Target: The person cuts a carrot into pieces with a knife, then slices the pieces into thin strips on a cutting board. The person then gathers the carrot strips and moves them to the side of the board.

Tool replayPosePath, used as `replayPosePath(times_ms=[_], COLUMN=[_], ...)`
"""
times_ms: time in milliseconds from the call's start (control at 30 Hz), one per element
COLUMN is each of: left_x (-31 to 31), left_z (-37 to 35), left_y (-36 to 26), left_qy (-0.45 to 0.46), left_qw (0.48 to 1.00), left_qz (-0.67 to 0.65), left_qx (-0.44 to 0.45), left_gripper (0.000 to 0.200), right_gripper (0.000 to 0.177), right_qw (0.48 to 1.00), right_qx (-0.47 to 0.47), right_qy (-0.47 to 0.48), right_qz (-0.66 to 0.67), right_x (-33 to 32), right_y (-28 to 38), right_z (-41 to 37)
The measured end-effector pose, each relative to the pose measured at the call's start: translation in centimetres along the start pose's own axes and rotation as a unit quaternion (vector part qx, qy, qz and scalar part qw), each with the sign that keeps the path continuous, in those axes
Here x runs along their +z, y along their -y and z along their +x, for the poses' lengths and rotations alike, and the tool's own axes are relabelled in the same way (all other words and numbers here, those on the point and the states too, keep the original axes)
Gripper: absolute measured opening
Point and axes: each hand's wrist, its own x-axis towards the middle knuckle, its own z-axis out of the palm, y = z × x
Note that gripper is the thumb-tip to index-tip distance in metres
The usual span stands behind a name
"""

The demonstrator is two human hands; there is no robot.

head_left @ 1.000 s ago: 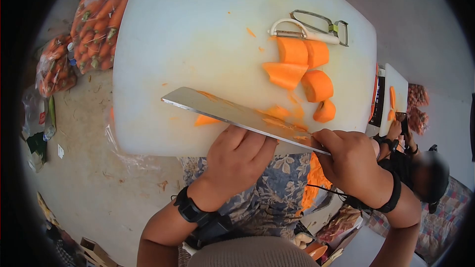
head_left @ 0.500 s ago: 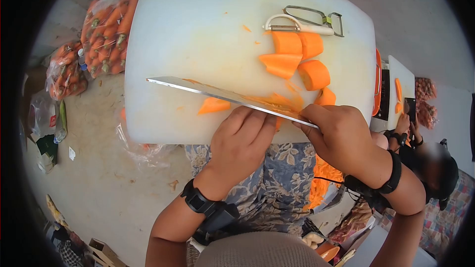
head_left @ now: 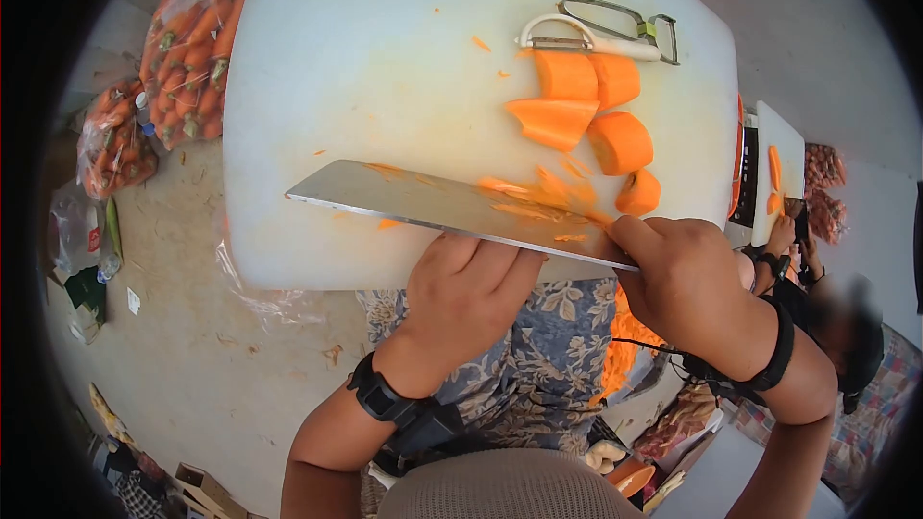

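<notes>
My right hand is wrapped round the handle end of a wide-bladed kitchen knife. Carrot shreds stick to the blade, whose face is turned up towards me. Against the knife's near edge, my left hand has its fingers bent and pressed together. The blade hides its fingertips and whatever lies under them; a small orange bit pokes out further left. Thick peeled carrot chunks sit together on the white cutting board, with one smaller carrot piece near my right hand.
Two peelers lie beyond the chunks. Bags of carrots stand on the floor at left. Orange shreds fill a container below the board. At right, another person's hand is at a second board.
The knife has tilted so that more of its flat face shows, and it now covers the carrot tip seen before. Both hands stay close to where they were.
</notes>
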Motion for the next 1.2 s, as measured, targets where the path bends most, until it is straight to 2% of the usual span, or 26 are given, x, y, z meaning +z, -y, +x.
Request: replayPosePath(times_ms=[133,233,433,600,667,800,1000,1200], left_x=[-0.2,0.2,0.2,0.4,0.3,0.3,0.2,0.1], left_z=[0.1,0.0,-0.2,-0.8,-0.7,-0.7,-0.5,-0.2], left_y=[-0.4,-0.1,-0.4,-0.4,-0.2,-0.1,-0.3,-0.3], left_qy=[0.021,0.002,-0.033,-0.022,-0.022,-0.029,-0.007,-0.004], left_qw=[1.000,1.000,0.998,1.000,0.999,0.998,1.000,1.000], left_qz=[-0.018,-0.018,0.051,0.016,0.024,0.043,0.025,-0.003], left_qx=[-0.012,-0.004,0.013,-0.012,0.005,0.026,0.006,0.002], left_gripper=[0.013,0.015,0.024,0.020,0.021,0.023,0.025,0.030], right_gripper=[0.017,0.014,0.010,0.011,0.011,0.011,0.013,0.013], right_qw=[1.000,1.000,1.000,1.000,0.999,0.998,0.998,0.994], right_qx=[0.006,0.012,0.014,0.010,0.040,0.061,0.064,0.037], right_qy=[-0.003,-0.011,-0.009,-0.016,0.016,0.015,-0.003,-0.095], right_qz=[0.010,0.006,-0.006,-0.016,-0.011,-0.008,-0.004,0.026], right_x=[0.6,0.5,1.1,1.5,1.5,1.8,1.8,2.8], right_y=[-0.1,0.3,0.5,0.6,0.0,-1.1,-1.1,-0.3], right_z=[0.3,1.0,0.8,-0.1,-1.0,-3.3,-2.7,1.9])
